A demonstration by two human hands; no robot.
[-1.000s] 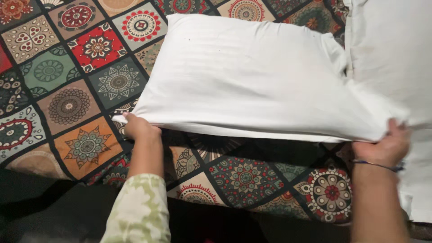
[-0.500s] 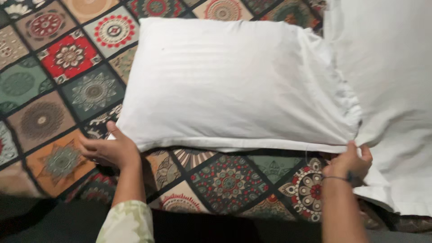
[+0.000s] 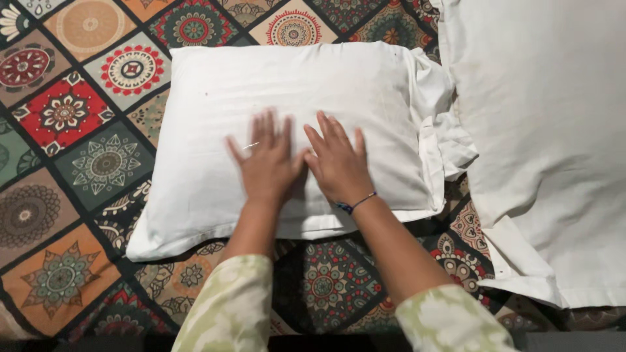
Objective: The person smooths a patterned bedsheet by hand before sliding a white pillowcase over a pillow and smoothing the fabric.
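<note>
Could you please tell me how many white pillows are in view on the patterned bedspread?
2. One pillow lies in the middle under both flat hands, left hand and right hand. The second pillow lies at the right edge, partly cut off; others could be outside the frame.

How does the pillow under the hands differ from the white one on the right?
The left pillow lies wholly in view, crosswise; the right pillow runs off the frame's top and right edges. Both hands, left hand and right hand, press flat on the left pillow; nothing touches the right one. The left pillow's open case end bunches loosely against the right pillow. Both are white and lie on the patterned bedspread.
</note>
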